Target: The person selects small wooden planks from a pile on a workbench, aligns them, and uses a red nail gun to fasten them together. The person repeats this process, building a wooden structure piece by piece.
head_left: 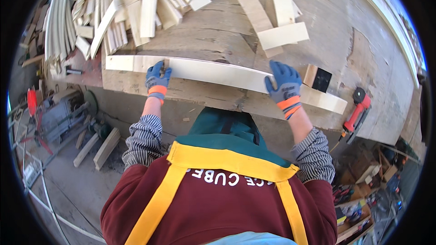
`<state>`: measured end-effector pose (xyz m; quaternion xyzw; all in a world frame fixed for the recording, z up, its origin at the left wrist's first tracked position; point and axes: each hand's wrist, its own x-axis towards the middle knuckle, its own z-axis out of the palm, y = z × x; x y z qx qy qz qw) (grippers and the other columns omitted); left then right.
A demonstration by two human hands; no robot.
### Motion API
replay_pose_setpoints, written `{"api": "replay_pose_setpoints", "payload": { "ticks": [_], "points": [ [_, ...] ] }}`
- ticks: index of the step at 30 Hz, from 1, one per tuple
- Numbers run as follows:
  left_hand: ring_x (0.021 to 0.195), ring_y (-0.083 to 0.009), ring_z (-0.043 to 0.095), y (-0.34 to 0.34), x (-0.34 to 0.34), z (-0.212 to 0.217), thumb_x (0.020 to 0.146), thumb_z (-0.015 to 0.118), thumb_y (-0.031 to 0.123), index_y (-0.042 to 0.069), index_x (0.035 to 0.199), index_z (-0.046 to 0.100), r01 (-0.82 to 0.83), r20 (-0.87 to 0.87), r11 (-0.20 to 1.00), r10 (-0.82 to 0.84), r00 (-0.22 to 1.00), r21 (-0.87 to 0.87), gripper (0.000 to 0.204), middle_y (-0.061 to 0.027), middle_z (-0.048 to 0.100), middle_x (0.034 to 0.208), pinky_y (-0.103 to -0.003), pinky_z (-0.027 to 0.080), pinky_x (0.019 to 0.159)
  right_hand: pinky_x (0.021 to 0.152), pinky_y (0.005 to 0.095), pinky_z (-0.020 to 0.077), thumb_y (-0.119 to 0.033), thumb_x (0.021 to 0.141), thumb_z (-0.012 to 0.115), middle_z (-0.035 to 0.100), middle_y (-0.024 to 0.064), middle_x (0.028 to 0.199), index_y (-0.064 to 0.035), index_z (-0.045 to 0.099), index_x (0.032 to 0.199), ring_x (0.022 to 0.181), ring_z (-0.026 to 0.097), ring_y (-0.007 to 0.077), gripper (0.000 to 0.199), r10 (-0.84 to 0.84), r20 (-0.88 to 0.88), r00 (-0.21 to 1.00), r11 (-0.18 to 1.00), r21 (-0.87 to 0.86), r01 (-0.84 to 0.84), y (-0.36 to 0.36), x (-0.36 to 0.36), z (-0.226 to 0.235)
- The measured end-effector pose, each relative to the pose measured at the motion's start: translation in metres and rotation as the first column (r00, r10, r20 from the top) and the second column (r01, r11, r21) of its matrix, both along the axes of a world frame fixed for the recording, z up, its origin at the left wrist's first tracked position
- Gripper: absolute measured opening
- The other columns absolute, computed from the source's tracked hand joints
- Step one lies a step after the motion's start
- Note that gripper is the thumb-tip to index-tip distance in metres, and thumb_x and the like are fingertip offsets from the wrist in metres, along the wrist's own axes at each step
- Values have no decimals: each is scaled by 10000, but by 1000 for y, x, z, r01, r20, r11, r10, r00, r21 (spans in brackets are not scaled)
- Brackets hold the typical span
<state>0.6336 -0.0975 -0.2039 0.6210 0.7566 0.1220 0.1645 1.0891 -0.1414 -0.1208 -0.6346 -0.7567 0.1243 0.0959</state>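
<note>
A pale short board (218, 73) lies along the near edge of the workbench, on top of a longer wooden plank (324, 100) that sticks out past both its ends. Gloved in blue-grey with an orange cuff, my left hand (157, 79) is closed on the board's left end. My right hand (285, 84), in a matching glove, grips the right end, thumb at the near side and fingers over the far edge. Just right of that hand stands a wooden block (316, 77) with a black face. A red and black nail gun (357, 113) rests farther right on the bench.
Several loose boards (150, 11) are heaped at the far left of the bench (213, 29). Other planks (284, 36) overlap at the far middle. A machine (61, 115) stands on the floor at left, near two timber lengths (106, 149). Boxes of scraps (359, 213) sit lower right.
</note>
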Motion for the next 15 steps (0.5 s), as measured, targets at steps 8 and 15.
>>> {"api": "replay_pose_setpoints", "payload": {
  "ticks": [8, 15],
  "points": [
    [894, -178, 646, 6, -22, -25, 840, 764, 222, -3, 1191, 647, -47, 247, 991, 77, 966, -125, 432, -118, 646, 1077, -318, 523, 802, 1076, 504, 341, -343, 734, 732, 423, 139, 1451, -172, 485, 1405, 1303, 425, 327, 735, -4, 23, 1000, 997, -76, 6, -37, -96, -42],
    [799, -160, 595, 5, -19, -29, 834, 773, 214, 16, 1226, 635, 31, 195, 995, -12, 981, -93, 460, -83, 603, 984, -305, 509, 749, 1088, 483, 342, -139, 875, 560, 497, 101, 1372, -208, 524, 1360, 1264, 475, 281, 491, 20, 65, 998, 995, -103, -13, -27, -77, -49]
  ]
}}
